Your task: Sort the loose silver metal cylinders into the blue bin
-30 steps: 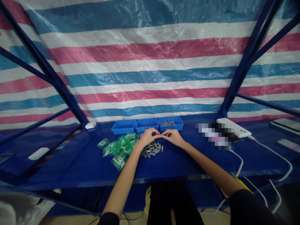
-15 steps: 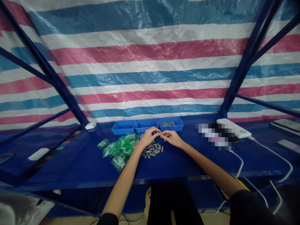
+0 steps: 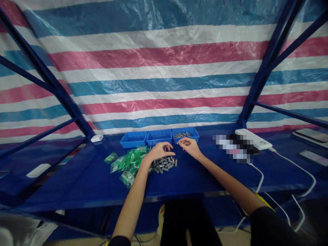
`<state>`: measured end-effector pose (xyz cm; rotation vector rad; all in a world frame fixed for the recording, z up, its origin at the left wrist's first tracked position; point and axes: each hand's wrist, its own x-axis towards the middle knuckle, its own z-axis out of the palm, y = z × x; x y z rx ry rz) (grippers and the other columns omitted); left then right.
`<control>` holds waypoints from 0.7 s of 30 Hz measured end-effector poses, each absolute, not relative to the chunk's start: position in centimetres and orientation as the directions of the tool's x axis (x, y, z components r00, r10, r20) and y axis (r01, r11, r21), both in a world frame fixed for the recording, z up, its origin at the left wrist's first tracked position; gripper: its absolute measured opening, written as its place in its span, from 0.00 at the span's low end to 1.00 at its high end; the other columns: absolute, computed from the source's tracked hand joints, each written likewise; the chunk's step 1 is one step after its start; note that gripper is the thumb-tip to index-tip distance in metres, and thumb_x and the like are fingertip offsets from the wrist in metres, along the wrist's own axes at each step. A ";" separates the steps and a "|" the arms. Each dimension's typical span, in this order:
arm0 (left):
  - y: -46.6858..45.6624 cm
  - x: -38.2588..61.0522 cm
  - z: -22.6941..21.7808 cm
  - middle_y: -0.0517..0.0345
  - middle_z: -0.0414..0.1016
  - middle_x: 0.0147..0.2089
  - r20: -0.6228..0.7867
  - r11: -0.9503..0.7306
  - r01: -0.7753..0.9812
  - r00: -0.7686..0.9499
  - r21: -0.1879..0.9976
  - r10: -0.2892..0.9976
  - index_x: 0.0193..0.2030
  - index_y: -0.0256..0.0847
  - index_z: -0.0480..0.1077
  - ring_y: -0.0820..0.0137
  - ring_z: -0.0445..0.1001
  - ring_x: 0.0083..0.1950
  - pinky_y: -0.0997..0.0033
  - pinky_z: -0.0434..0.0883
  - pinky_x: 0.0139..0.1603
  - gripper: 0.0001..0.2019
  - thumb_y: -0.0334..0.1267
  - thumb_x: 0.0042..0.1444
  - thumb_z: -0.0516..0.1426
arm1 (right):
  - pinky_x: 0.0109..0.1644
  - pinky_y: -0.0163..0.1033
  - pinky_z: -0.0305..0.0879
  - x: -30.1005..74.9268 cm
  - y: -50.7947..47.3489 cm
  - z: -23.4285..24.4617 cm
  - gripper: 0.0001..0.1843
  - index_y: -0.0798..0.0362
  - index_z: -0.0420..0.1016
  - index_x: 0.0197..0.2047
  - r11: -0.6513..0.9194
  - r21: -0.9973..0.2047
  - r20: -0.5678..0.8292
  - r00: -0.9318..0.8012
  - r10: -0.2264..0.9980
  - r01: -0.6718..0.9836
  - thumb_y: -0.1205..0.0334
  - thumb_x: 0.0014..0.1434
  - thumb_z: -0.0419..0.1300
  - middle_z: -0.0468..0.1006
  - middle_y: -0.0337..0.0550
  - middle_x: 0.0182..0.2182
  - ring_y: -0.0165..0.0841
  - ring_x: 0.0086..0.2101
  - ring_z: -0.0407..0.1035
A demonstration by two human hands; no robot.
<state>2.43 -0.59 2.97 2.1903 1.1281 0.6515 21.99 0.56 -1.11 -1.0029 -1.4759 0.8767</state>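
My left hand (image 3: 162, 151) hovers over a pile of small grey metal cylinders (image 3: 165, 164), thumb and fingers apart, with nothing visible between them. Just to its right, my right hand (image 3: 189, 146) has its fingertips pinched together in front of the right blue bin (image 3: 196, 134). Whatever sits in that pinch is too small to name. Inside the right bin lie many small shiny metal parts (image 3: 182, 135). Left of the cylinders is a heap of green-and-clear plastic packets (image 3: 132, 160), partly covered by my left forearm.
Two more blue bins, the middle bin (image 3: 159, 140) and the left bin (image 3: 133, 143), stand in the same row. At right lie a white power bank (image 3: 252, 138) and a cable (image 3: 261, 177). A white adapter (image 3: 96, 138) sits back left, near the blue frame post (image 3: 83, 124).
My hands were touching at the fingertips and have parted. The left hand has opened and shifted slightly left; the right hand has moved up towards the right bin, still pinched.
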 end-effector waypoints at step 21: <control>0.1 3.1 2.1 0.58 0.74 0.31 0.299 -0.601 0.594 0.533 0.534 0.792 0.33 0.41 0.76 0.72 0.68 0.34 0.74 0.62 0.38 0.08 0.42 0.52 0.59 | 0.41 0.42 0.73 23.6 2.0 -1.0 0.27 0.54 0.73 0.46 0.331 -0.935 0.323 0.083 0.943 -0.126 0.52 0.43 0.66 0.78 0.50 0.42 0.40 0.40 0.74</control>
